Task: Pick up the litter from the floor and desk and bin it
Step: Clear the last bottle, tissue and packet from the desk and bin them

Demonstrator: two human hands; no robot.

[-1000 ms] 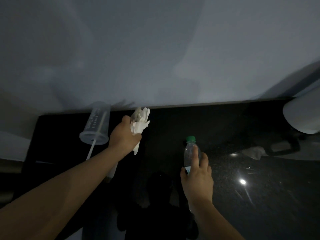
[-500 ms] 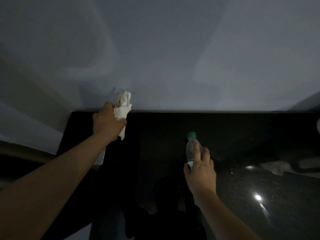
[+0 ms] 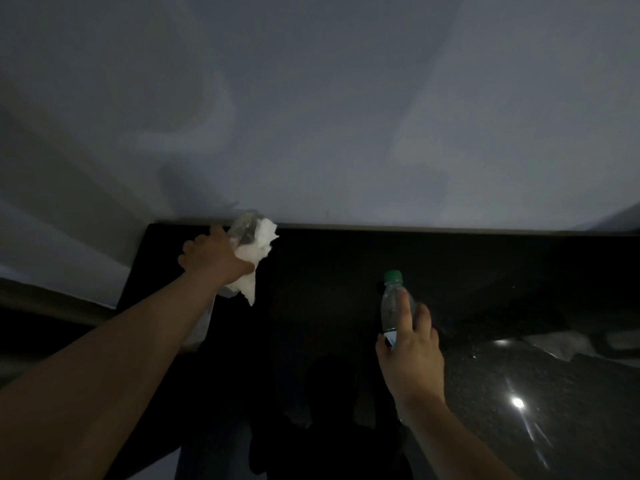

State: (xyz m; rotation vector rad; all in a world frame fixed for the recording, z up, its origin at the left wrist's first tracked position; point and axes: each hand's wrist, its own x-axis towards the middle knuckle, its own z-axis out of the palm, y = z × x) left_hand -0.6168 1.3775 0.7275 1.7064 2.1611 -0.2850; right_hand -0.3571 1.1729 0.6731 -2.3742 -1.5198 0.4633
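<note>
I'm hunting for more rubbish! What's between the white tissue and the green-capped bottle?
Only bare black desk shows between the tissue and the bottle in the head view, though it is dim there.

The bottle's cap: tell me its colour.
Green: the cap on the clear plastic bottle in the right hand, head view.

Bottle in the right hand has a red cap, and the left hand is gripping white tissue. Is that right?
Not quite. The head view shows the cap is green, not red. The rest stands: the right hand holds the bottle, and the left hand grips the white tissue.
</note>
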